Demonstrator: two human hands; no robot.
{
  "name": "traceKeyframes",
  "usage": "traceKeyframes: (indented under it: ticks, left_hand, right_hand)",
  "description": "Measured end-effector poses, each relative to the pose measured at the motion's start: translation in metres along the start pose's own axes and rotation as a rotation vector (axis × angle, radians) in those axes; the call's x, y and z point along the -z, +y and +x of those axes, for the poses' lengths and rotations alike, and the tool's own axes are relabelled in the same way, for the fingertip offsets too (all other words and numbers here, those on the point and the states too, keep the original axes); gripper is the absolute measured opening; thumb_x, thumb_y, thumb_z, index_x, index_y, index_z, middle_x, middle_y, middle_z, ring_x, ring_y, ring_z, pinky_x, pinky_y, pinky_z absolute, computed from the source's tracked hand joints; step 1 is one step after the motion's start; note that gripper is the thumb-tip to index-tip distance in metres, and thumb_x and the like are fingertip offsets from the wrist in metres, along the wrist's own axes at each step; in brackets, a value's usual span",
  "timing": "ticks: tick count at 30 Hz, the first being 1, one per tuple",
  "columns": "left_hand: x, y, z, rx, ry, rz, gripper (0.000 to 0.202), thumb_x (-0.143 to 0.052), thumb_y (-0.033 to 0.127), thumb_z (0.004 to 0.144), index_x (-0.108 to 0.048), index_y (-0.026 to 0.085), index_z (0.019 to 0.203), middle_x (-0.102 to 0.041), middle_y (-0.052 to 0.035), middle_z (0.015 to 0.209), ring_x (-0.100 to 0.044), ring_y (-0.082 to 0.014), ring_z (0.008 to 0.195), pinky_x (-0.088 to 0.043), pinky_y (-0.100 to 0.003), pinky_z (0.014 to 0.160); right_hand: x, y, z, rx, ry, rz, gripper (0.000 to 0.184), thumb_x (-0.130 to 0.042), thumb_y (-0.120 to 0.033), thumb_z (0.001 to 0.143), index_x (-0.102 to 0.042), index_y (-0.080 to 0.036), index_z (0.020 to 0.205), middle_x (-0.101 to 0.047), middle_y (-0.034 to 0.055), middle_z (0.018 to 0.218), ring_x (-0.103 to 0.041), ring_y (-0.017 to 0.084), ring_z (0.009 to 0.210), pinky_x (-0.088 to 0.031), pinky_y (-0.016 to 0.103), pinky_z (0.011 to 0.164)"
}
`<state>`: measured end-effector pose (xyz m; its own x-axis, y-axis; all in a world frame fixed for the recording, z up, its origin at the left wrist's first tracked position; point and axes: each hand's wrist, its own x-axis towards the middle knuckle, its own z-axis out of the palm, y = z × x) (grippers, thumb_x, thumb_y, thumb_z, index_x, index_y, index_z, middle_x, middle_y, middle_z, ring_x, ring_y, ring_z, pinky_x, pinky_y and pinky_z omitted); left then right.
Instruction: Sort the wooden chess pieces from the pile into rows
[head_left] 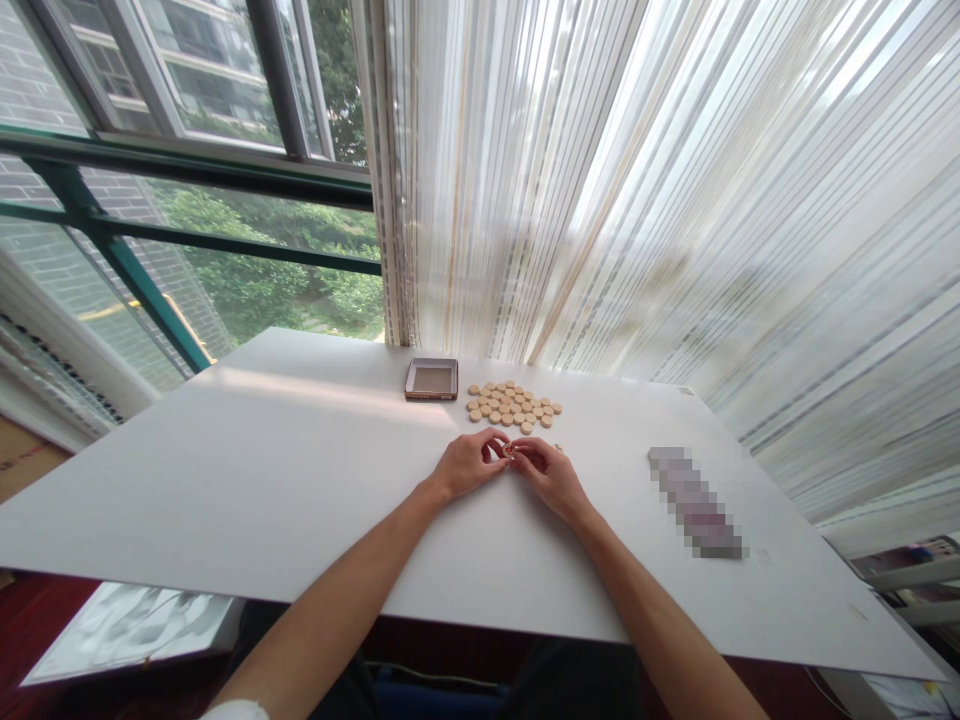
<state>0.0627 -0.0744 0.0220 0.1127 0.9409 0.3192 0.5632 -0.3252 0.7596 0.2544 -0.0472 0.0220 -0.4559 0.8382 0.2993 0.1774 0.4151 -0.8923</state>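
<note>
My left hand and my right hand meet near the middle of the white table. Between their fingertips is a small round wooden disc with red marks on the side that shows. Fingers of both hands are closed on its edges. Just beyond my hands lie several plain wooden discs, spread flat in a loose group. Another disc is partly hidden behind my right hand.
An open shallow box stands behind and left of the discs. A blurred, pixelated object lies on the right of the white table. A striped curtain hangs along the far edge, beside a window at the left.
</note>
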Motion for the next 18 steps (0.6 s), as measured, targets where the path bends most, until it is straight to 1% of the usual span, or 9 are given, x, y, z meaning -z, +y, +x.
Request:
traceKeyframes:
  ticks: [13,16,18]
  left_hand:
    - [0.0,-0.0007,0.0007,-0.003,0.0,-0.016,0.025,-0.071,0.034,0.078,-0.064,0.027,0.101,-0.075,0.0051,0.082,-0.062,-0.0123,0.062,-0.05,-0.022,0.063]
    - [-0.0008,-0.0009,0.0007,-0.001,0.002,-0.013,0.025,-0.071,0.032,0.077,-0.065,0.027,0.101,-0.075,0.005,0.081,-0.062,-0.0123,0.062,-0.049,-0.022,0.063]
    - [-0.0009,-0.0004,0.0002,0.0,0.0,-0.011,0.024,-0.07,0.031,0.077,-0.066,0.027,0.1,-0.075,0.0051,0.08,-0.061,-0.012,0.061,-0.048,-0.021,0.062]
  right_hand:
    - [0.0003,-0.0002,0.0002,0.004,-0.018,-0.009,0.023,-0.06,-0.038,0.09,-0.065,-0.023,0.107,-0.074,0.006,0.103,-0.071,0.022,0.097,-0.056,0.036,0.09]
    - [0.0001,-0.0005,0.0001,0.001,-0.016,-0.011,0.025,-0.062,-0.04,0.089,-0.064,-0.023,0.106,-0.074,0.0062,0.102,-0.071,0.022,0.095,-0.056,0.035,0.087]
    - [0.0,0.0003,-0.0001,-0.011,-0.002,-0.04,0.027,-0.063,-0.043,0.088,-0.065,-0.022,0.104,-0.075,0.0061,0.097,-0.071,0.022,0.089,-0.057,0.034,0.082]
